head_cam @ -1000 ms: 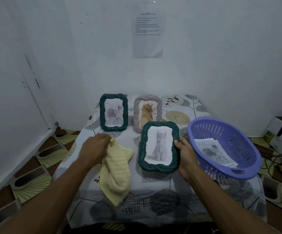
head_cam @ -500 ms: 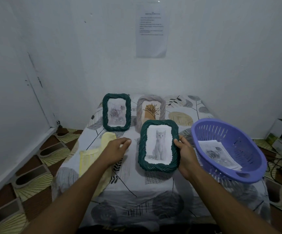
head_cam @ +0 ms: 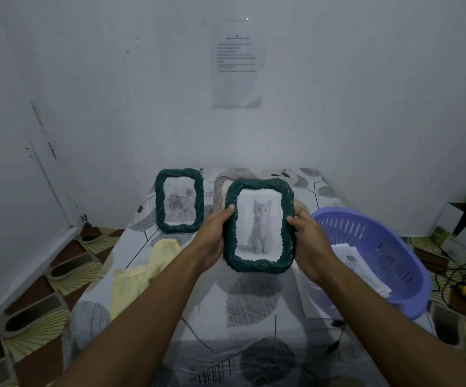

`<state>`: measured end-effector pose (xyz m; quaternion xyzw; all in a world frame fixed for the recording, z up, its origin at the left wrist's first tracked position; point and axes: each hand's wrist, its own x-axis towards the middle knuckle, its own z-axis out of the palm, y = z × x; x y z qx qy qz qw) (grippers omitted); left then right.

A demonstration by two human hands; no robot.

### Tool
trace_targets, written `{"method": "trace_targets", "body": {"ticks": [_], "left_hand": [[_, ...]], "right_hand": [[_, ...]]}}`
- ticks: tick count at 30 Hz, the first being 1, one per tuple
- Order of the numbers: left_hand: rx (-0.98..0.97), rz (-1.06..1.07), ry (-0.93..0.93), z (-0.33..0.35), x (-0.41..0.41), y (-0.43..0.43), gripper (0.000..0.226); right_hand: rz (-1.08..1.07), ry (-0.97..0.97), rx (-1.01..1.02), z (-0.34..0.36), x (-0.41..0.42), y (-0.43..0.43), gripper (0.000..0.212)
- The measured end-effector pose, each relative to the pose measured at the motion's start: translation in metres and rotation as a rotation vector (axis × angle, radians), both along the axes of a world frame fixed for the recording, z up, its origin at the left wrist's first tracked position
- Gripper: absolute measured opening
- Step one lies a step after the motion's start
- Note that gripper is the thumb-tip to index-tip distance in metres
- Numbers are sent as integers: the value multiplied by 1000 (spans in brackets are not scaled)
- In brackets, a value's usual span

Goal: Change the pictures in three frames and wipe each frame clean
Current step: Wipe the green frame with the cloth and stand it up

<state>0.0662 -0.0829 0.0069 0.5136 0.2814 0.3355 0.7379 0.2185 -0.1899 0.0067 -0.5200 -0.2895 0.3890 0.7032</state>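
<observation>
**Q:** White walls meet in a corner behind a low table covered with a leaf-print cloth. What stands on it, largest item first?

**A:** A purple basket at the right edge, with printed sheets inside. A yellow cloth lies slack at the left. A green frame with a rose picture stands upright at the back. A pale woven frame stands beside it, mostly hidden.

**Q:** Where is the frame in work?

**A:** The cat frame is held clear of the table, between the two hands and facing the camera.

**Q:** State of the hands?

**A:** Left hand grips the left rail; right hand grips the right rail. Both are closed on the frame, thumbs on the front face.

**Q:** Orientation?

**A:** Long axis is close to vertical, leaning slightly. Both hands are equally near. The standing frames lie directly beyond it, so setting it down likely means moving forward.

**Q:** Condition?

**A:** Dark green rope-twist border, rounded corners, a grey kitten print seated straight. No smears are discernible in this dim light.
</observation>
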Motion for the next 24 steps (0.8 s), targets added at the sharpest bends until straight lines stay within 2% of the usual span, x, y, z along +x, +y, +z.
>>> {"method": "trace_targets", "body": {"ticks": [4, 7, 10, 18, 21, 24], "left_hand": [[137, 4, 14, 28, 44, 16, 24], [250, 24, 48, 53, 84, 31, 21], [296, 44, 101, 56, 124, 45, 26], [331, 147, 173, 29, 187, 87, 22], [323, 159, 227, 14, 202, 95, 24], [256, 130, 274, -13, 208, 94, 19]], "right_hand": [[-56, -152, -65, 35, 46, 13, 18], [-69, -196, -50, 58, 88, 27, 18], [-81, -181, -33, 60, 128, 44, 22], [-100, -132, -29, 28, 186, 107, 26], [-110, -146, -139, 16, 202, 121, 24], [-57, -252, -383, 1, 215, 120, 19]]}}
